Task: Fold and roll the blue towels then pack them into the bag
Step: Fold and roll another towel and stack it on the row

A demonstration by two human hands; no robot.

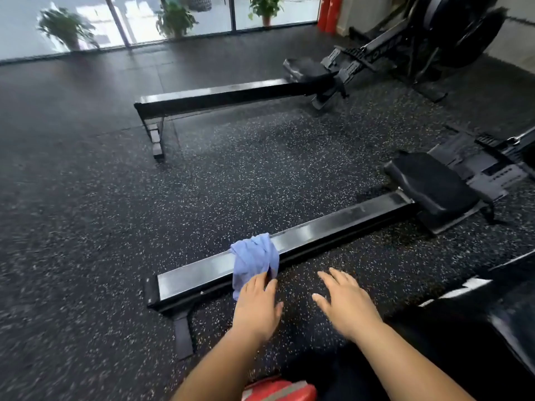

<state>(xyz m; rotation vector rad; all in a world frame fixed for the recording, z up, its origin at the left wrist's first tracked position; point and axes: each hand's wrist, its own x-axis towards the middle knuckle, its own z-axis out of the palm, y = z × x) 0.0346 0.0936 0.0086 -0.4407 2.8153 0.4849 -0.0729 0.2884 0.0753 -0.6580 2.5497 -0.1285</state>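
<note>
A blue towel (254,256) hangs crumpled over the rail (333,230) of the near rower, close to the rail's free end, with one part lying on the rail's top and the rest drooping down the side that faces the person.

The left hand (257,302) reaches out flat, palm down. Its fingers are straight and its fingertips (265,277) are at the towel's hanging lower edge, touching or just short of it; it grips nothing. The right hand (344,302) is just beside it, also palm down with fingers spread and relaxed. It holds nothing, is clear of the towel, and hovers over the speckled black floor (86,227).

Further along the rail sits the rower's black seat (434,186). A second rower (217,96) stands well apart, behind the first and roughly parallel to it.

At the bottom edge, between the forearms, a red thing (278,389) with a grey stripe shows in part; whether it is the bag I cannot tell.

Three potted plants (175,18) stand along the windows at the back, and red cylinders (330,13) lean in the far right corner.
</note>
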